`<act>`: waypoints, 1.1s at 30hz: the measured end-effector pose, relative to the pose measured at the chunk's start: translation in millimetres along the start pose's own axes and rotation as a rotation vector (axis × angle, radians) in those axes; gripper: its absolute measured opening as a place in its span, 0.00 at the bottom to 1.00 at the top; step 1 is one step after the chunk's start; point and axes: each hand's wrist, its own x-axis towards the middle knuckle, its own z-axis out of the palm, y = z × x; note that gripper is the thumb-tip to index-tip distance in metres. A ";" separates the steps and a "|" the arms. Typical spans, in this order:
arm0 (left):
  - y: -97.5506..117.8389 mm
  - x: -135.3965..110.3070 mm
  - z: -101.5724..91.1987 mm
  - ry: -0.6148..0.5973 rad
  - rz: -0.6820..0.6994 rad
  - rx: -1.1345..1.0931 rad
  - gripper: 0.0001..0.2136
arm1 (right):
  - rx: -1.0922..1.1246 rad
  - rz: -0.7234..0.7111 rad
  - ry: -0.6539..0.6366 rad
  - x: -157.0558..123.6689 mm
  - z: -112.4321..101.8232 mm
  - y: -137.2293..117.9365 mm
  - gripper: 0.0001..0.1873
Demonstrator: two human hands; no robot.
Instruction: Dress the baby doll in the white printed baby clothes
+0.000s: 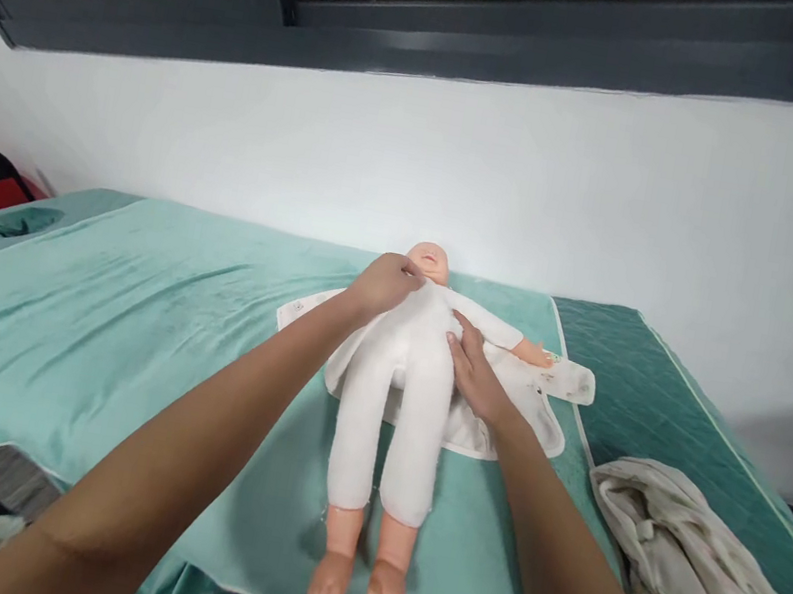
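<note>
A baby doll [399, 358] with a white cloth body lies face up, its bare feet toward me. Beneath it is a spread white baby garment [530, 406], one sleeve reaching out on each side. My left hand [388, 283] is at the doll's upper chest and shoulder, fingers curled in against it; the doll's arm on that side is hidden. Against the doll's right-hand side in the view, by the hip, rests my right hand [474, 369], its visible fingers stretched out. The doll's other arm lies extended over the garment's sleeve.
A green sheet [138, 294] covers the bed, with a darker green cover [605, 362] to the right. A crumpled pale cloth [681, 547] lies at the right. Behind the bed stand a white wall [418, 169] and a dark window frame [485, 38].
</note>
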 end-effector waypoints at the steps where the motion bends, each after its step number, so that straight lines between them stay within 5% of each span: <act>1: 11.0 -9.8 0.6 -0.051 0.028 0.056 0.10 | 0.005 -0.003 -0.006 -0.4 0.2 0.9 0.38; 6: 33.2 -77.9 13.0 -0.246 0.285 0.094 0.14 | 0.080 -0.010 -0.006 -2.2 -3.1 6.4 0.37; 11: -25.5 -122.4 23.2 0.266 0.379 0.352 0.13 | 0.074 0.050 0.042 -3.3 -2.5 4.1 0.34; 13: -50.6 -132.7 26.8 0.361 0.310 0.392 0.13 | 0.078 0.069 0.043 -3.8 -2.0 2.6 0.34; 16: -67.8 -149.2 35.9 0.342 0.217 0.289 0.09 | 0.089 0.084 0.047 -4.9 -2.0 2.1 0.33; 20: -68.1 -164.8 44.4 0.206 0.272 0.129 0.05 | 0.092 0.103 0.043 -6.5 -2.8 1.2 0.32; 24: -95.2 -147.4 27.2 0.230 0.223 0.009 0.08 | 0.089 0.112 0.047 -7.2 -2.9 -3.2 0.30; 27: -136.7 -116.1 2.5 0.411 0.146 0.328 0.14 | 0.066 0.122 0.050 -7.6 -2.8 -6.8 0.29; 33: -190.7 -64.5 -33.7 0.291 -0.065 0.699 0.27 | 0.051 0.120 0.053 -8.3 -3.3 -5.2 0.29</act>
